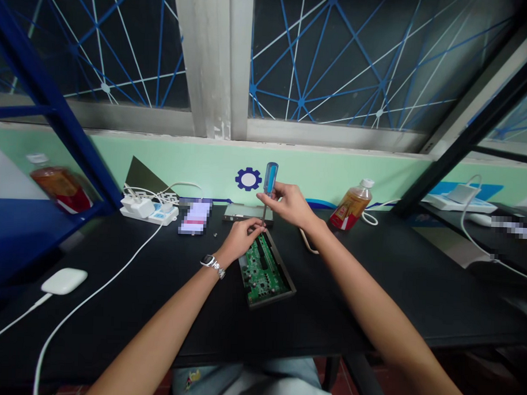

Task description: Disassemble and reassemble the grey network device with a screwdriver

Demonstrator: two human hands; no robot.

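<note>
My right hand (pixel 294 204) is closed on a screwdriver (pixel 270 177) with a clear blue handle, held upright with its shaft pointing down. The fingers of my left hand (pixel 241 238) are pinched together at the lower end of that shaft; the tip itself is hidden. Beneath them lies a green circuit board (pixel 267 272) in a shallow dark metal casing (pixel 284 270), on the black table. The screwdriver meets the far end of the board, where my left fingers cover the spot. A wristwatch with a metal band (pixel 213 265) is on my left wrist.
A flat metal cover (pixel 241 211) lies behind the board. To the left are a phone (pixel 195 217), a white power strip (pixel 153 212) with cables, and a white charger case (pixel 64 281). A drink bottle (pixel 352 205) stands to the right. Small bits (pixel 215 235) lie near the phone.
</note>
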